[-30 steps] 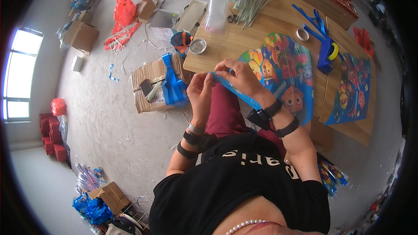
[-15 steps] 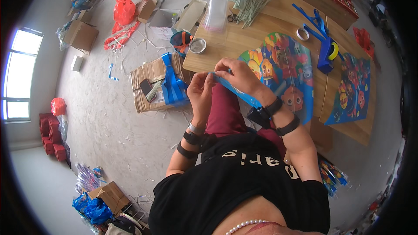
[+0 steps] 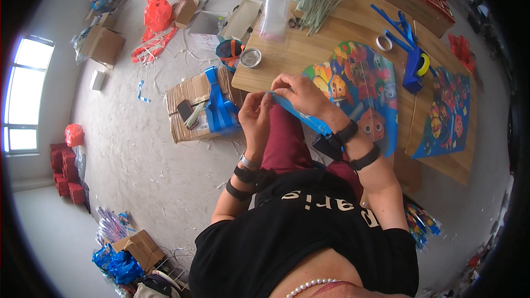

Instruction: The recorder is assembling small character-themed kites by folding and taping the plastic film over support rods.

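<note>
My left hand (image 3: 255, 121) and my right hand (image 3: 307, 98) meet over my lap, just off the table's near edge. Between the fingertips of both is the narrow blue edge of a cartoon-printed sheet (image 3: 353, 77), which looks like a kite sail. My left fingers are pinched at the edge's tip, while the right ones are bent over it close by. From there the blue edge runs under my right wrist, and the rest of the sheet spreads over the wooden table (image 3: 265, 74). A thin pale line crosses the print. Whatever small piece the fingertips cover is hidden.
On the table are thin pale rods (image 3: 323, 8), a round tin (image 3: 250, 58), a tape roll (image 3: 383, 43), a blue tape dispenser (image 3: 412, 72) and a second printed sheet (image 3: 444, 113). Left of it, a cardboard box (image 3: 179, 99) carries blue ribbon and a phone (image 3: 186, 111).
Both hands stay almost in place, pinching the same edge. The right fingers shift very slightly, and the sheet on the table moves a little with them.
</note>
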Demonstrator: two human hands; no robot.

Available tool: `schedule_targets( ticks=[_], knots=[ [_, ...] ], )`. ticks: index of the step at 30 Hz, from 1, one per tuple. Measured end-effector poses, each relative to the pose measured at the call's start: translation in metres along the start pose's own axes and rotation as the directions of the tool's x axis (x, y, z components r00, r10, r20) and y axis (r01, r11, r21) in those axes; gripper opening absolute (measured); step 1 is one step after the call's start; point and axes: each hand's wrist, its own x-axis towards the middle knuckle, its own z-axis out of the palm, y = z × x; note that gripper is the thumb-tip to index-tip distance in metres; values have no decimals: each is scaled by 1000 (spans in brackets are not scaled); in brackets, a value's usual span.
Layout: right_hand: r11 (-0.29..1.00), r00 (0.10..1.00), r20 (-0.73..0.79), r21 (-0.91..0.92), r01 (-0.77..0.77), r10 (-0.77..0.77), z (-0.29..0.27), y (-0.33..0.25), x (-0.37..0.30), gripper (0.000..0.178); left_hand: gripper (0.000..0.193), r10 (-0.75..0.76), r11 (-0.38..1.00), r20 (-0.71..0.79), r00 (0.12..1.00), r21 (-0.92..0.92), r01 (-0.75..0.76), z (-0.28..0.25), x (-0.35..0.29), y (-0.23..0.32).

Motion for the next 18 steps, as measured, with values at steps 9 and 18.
schedule_targets(
  ticks=[9, 18],
  knots=[
    [999, 999, 22, -43, -29, 30, -4, -4, 3, 19, 15, -32, 999, -27, 999, -7, 32, -6, 1, -1],
    [999, 986, -165, -39, 23, -30, 0, 13, 1, 17, 63, -179, 925, 364, 914, -255, 283, 39, -28, -56]
  ],
)
